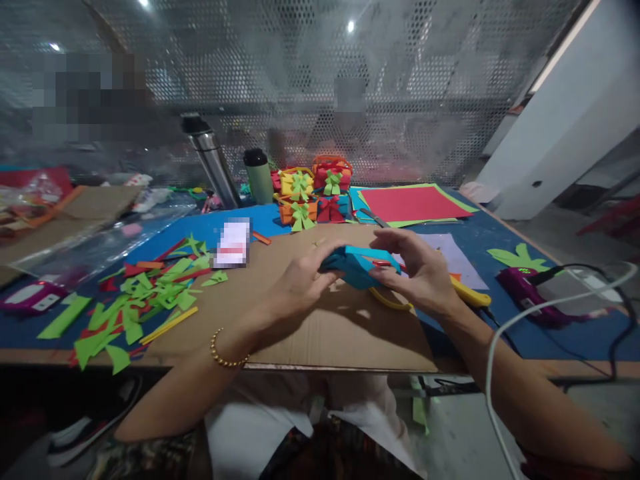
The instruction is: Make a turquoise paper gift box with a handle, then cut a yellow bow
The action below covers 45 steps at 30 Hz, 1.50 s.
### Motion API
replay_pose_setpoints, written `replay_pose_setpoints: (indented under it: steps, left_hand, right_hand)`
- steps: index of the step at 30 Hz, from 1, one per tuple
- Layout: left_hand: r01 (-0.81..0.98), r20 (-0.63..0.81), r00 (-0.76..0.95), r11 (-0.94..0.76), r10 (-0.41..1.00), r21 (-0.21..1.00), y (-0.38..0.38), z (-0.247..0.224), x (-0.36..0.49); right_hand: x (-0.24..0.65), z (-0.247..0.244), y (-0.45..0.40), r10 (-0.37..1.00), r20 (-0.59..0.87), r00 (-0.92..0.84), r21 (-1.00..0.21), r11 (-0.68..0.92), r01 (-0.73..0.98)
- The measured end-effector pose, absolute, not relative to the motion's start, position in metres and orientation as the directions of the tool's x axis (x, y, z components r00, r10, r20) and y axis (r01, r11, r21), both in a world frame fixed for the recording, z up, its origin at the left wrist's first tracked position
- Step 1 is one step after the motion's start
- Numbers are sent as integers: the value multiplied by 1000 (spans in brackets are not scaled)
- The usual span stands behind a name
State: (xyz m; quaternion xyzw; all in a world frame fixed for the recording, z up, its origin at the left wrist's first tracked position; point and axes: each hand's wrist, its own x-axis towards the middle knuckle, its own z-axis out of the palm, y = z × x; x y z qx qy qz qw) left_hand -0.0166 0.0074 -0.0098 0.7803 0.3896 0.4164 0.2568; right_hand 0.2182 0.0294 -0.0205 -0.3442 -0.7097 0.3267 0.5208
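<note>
A small blue paper box [363, 267] is held between my two hands above the cardboard sheet [295, 327]. My left hand [313, 277] grips its left side, fingers behind and thumb in front. On the right side, my right hand [420, 270] has its thumb against the box, with its fingers curled round the far edge. A small red piece [383, 264] shows on the box near my right thumb. Just below the box lies a curved yellow strip [390, 301] on the cardboard.
Green and red paper scraps [145, 293] are heaped at left. Behind stand finished coloured boxes with bows [301, 212], a green bottle [259, 179] and a steel flask [215, 160]. Red sheets [415, 203], a yellow tool [470, 293] and a white cable [500, 333] are at right.
</note>
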Motion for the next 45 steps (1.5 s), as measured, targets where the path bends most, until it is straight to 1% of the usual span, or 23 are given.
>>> replay_pose_setpoints:
  steps: [3,5,8,12,14,16,18,19,20,22,24,25,27,29,31,34,38,40,42,45]
  left_hand:
    - [413,450,376,-581,810,701,6,-11,-16]
    - [378,448,336,-555,828,741,6,-12,-16]
    - [278,432,279,-503,857,818,7,-11,-15]
    - [189,350,275,-408,895,893,2,-4,-14]
    - [118,283,295,-329,913,937,-2,-1,-12]
    - [17,183,334,-200,925,980,-4,-1,-10]
    - [-79,93,357,-69,929,994,-2,-3,-8]
    - [-123,68,353,-26,933,992,1,-4,-8]
    - [-164,66,332,-11,941,986,4,-6,-8]
    - [-237,101,251,-40,963,971,13,-8,-10]
    - [-288,134,178,-79,975,955,22,-10,-13]
    - [-302,144,151,-93,978,949,25,-12,-15]
    - [-308,154,121,-110,981,945,30,-15,-16]
    - [-302,166,112,-125,980,945,32,-20,-14]
    - [-283,180,110,-143,977,948,32,-26,-10]
    - [-247,173,123,-138,977,959,30,-33,-6]
    - [-145,69,208,-39,976,989,27,-30,-8]
    - [-123,64,168,-43,984,992,28,-25,-12]
    - [-127,100,102,-87,990,988,31,-21,-16]
    - [-101,122,118,-110,985,989,35,-20,-20]
  right_hand:
    - [216,-20,24,788,528,-317,-751,607,258]
    - [215,-21,22,780,535,-324,-729,620,290]
    - [216,-21,21,779,551,-300,-705,627,333]
    - [217,-19,22,795,535,-288,-721,607,334]
    - [216,-18,22,814,495,-304,-764,574,294]
    - [215,-17,24,837,443,-323,-830,519,207]
    - [215,-16,27,868,399,-296,-892,442,93]
    - [216,-16,30,889,380,-254,-914,403,44]
    - [217,-17,32,911,362,-197,-929,370,4]
    - [220,-18,38,942,325,-85,-946,321,-49]
    - [221,-22,42,957,284,-52,-956,279,-90]
    - [220,-24,43,960,269,-77,-960,261,-102]
    - [216,-28,43,946,262,-188,-965,252,-79]
    - [210,-33,44,907,296,-301,-952,305,-18]
    - [204,-38,46,866,336,-369,-927,373,30]
    - [198,-46,51,857,374,-355,-910,412,36]
    - [200,-51,56,885,374,-278,-923,386,-12]
    - [203,-50,56,890,345,-299,-936,348,-43]
    - [206,-46,55,884,316,-344,-948,308,-81]
    - [208,-38,51,860,301,-413,-954,279,-113]
